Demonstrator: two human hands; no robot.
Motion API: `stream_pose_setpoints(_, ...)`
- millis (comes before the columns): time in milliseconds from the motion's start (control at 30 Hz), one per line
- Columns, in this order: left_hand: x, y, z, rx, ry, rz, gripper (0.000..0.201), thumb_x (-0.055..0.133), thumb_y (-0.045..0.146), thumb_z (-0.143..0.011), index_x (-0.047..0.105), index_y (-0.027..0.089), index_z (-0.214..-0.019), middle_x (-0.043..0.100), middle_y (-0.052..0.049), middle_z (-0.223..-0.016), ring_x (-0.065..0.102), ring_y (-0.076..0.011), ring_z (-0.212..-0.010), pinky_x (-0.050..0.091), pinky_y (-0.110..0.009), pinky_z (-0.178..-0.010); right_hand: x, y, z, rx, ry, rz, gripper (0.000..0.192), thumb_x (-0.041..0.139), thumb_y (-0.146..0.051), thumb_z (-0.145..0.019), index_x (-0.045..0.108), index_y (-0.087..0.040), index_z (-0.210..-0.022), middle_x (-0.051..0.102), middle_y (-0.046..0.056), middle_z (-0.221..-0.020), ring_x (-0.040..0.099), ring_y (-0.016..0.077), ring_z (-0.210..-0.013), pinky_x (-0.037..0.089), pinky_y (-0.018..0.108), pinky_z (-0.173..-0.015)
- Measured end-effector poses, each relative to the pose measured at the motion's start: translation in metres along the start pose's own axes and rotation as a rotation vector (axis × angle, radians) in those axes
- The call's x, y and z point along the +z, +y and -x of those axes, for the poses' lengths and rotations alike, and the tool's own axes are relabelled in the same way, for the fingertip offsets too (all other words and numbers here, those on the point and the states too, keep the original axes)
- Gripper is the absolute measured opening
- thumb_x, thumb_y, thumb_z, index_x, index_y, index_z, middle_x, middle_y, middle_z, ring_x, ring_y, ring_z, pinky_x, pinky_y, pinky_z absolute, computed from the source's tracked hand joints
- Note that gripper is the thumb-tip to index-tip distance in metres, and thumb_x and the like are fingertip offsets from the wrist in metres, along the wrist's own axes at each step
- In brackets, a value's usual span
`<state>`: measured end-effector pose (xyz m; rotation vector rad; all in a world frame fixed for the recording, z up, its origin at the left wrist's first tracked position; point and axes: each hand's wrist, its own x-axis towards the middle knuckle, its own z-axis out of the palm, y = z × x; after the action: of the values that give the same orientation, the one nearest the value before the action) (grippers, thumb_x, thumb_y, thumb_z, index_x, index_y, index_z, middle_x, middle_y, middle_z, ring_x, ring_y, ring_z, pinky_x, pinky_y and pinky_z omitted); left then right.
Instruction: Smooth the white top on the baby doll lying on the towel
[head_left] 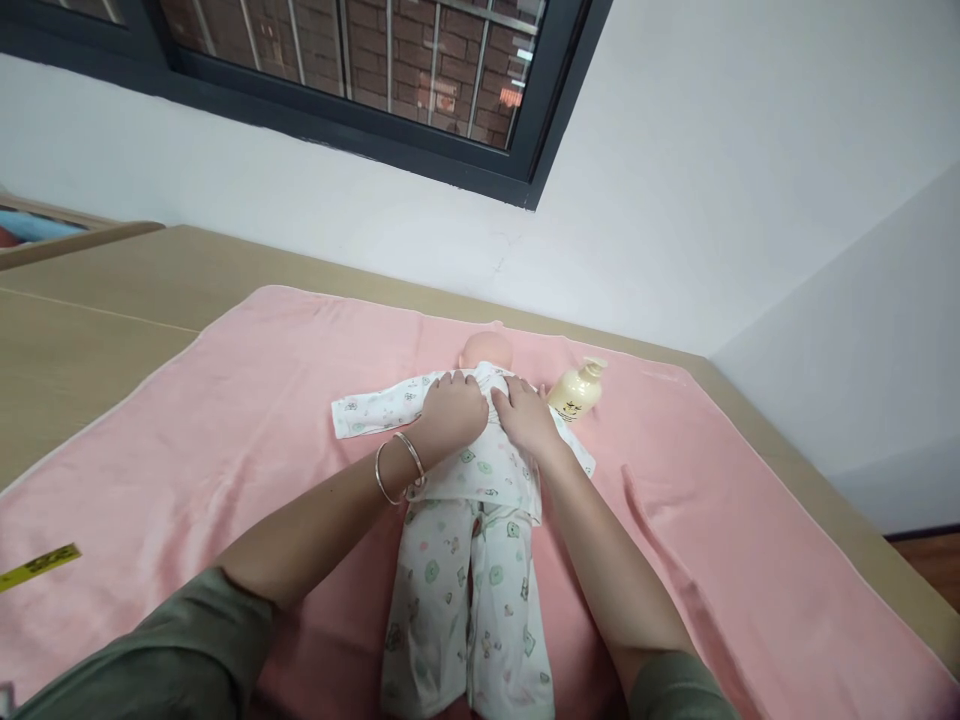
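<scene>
A baby doll [487, 350] lies on a pink blanket, its bare head at the far end. It is covered by a white patterned pajama top [480, 470] and matching pants [469, 600]. My left hand [455, 408], a bracelet on its wrist, is curled on the top near the neck, fingers closed on the cloth. Beside it, my right hand [526, 415] holds the top at the other shoulder, its thumb toward the gathered cloth. One sleeve [379, 407] stretches flat to the left; the other is partly hidden behind my right arm. The fingertips are partly hidden.
A cream pump bottle [577, 390] leans on the blanket to the right of the doll. The pink blanket [247, 400] covers much of the wooden surface [97, 270]. A yellow printed strip [41, 567] lies at the left. A white wall and dark-framed window stand behind.
</scene>
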<state>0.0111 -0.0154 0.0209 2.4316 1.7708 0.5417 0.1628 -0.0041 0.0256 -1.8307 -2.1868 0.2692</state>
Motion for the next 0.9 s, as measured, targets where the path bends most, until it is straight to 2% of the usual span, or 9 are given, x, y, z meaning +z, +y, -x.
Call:
stream_pose_setpoints(100, -0.003, -0.009, -0.008, -0.045, -0.026, -0.010, 0.042, 0.036, 0.034, -0.100, 0.062, 0.005, -0.116, 0.068, -0.023, -0.118, 0.061, -0.0340, -0.115, 0.044, -0.046, -0.101, -0.004, -0.015, 0.010, -0.014, 0.010, 0.095, 0.049, 0.028, -0.036, -0.105, 0.055, -0.009, -0.137, 0.061, 0.022, -0.141, 0.050, 0.0327, -0.137, 0.014, 0.053, -0.122)
stream_pose_setpoints(200, -0.001, -0.016, -0.014, -0.067, 0.010, 0.003, 0.045, 0.040, 0.039, -0.099, 0.059, 0.006, -0.125, 0.063, -0.023, -0.132, 0.057, -0.0347, -0.124, 0.042, -0.046, -0.105, -0.007, -0.027, 0.019, -0.026, 0.020, 0.175, 0.045, 0.030, -0.031, -0.104, 0.058, -0.008, -0.130, 0.064, 0.024, -0.134, 0.056, 0.0346, -0.130, 0.019, 0.053, -0.120)
stream_pose_setpoints(300, 0.003, -0.014, -0.013, -0.052, 0.022, 0.004, 0.049, 0.039, 0.040, -0.100, 0.056, 0.005, -0.130, 0.061, -0.024, -0.137, 0.055, -0.0350, -0.128, 0.040, -0.046, -0.108, -0.009, -0.025, 0.019, -0.030, 0.006, 0.139, 0.045, 0.030, -0.033, -0.104, 0.059, -0.010, -0.129, 0.068, 0.022, -0.129, 0.058, 0.0334, -0.127, 0.020, 0.053, -0.120)
stream_pose_setpoints(400, 0.005, 0.000, -0.003, -0.041, 0.017, -0.057, 0.055, 0.033, 0.038, -0.103, 0.051, -0.001, -0.138, 0.058, -0.029, -0.140, 0.052, -0.0380, -0.134, 0.038, -0.049, -0.110, -0.007, -0.010, 0.008, 0.005, -0.021, 0.031, 0.052, 0.026, -0.040, -0.105, 0.053, -0.011, -0.139, 0.059, 0.021, -0.143, 0.048, 0.0317, -0.141, 0.020, 0.051, -0.121)
stream_pose_setpoints(500, 0.004, 0.016, 0.008, -0.047, 0.034, -0.131, 0.056, 0.034, 0.032, -0.102, 0.046, -0.004, -0.143, 0.051, -0.032, -0.147, 0.048, -0.0406, -0.138, 0.036, -0.052, -0.111, -0.001, 0.005, -0.004, 0.046, -0.051, -0.027, 0.064, 0.026, -0.046, -0.104, 0.037, -0.007, -0.153, 0.036, 0.022, -0.162, 0.025, 0.0305, -0.155, 0.013, 0.051, -0.124)
stream_pose_setpoints(567, 0.001, 0.021, 0.011, -0.049, 0.031, -0.137, 0.053, 0.037, 0.031, -0.101, 0.050, -0.003, -0.139, 0.052, -0.033, -0.146, 0.051, -0.0403, -0.136, 0.037, -0.051, -0.110, 0.002, 0.010, -0.008, 0.051, -0.062, -0.031, 0.069, 0.027, -0.048, -0.104, 0.030, -0.005, -0.157, 0.026, 0.023, -0.166, 0.017, 0.0303, -0.157, 0.010, 0.051, -0.125)
stream_pose_setpoints(633, -0.003, 0.018, 0.009, -0.036, 0.024, -0.101, 0.046, 0.039, 0.031, -0.100, 0.059, 0.001, -0.128, 0.061, -0.030, -0.136, 0.056, -0.0382, -0.129, 0.040, -0.050, -0.107, 0.003, 0.009, -0.007, 0.040, -0.059, -0.006, 0.069, 0.027, -0.047, -0.104, 0.029, -0.004, -0.158, 0.024, 0.022, -0.167, 0.016, 0.0305, -0.157, 0.009, 0.050, -0.125)
stream_pose_setpoints(733, -0.005, 0.003, -0.002, -0.054, 0.033, -0.015, 0.040, 0.039, 0.036, -0.100, 0.065, 0.008, -0.114, 0.070, -0.023, -0.119, 0.063, -0.0344, -0.118, 0.043, -0.047, -0.103, -0.001, -0.001, 0.000, 0.008, -0.041, 0.053, 0.062, 0.026, -0.042, -0.105, 0.038, -0.005, -0.153, 0.039, 0.021, -0.161, 0.029, 0.0312, -0.153, 0.012, 0.051, -0.124)
stream_pose_setpoints(900, 0.000, -0.020, -0.021, -0.120, 0.007, 0.070, 0.047, 0.036, 0.045, -0.101, 0.064, 0.009, -0.113, 0.072, -0.019, -0.117, 0.066, -0.0316, -0.111, 0.046, -0.042, -0.099, -0.012, -0.024, 0.018, -0.022, -0.011, 0.172, 0.050, 0.028, -0.032, -0.104, 0.059, -0.006, -0.132, 0.063, 0.024, -0.136, 0.054, 0.0332, -0.134, 0.017, 0.051, -0.122)
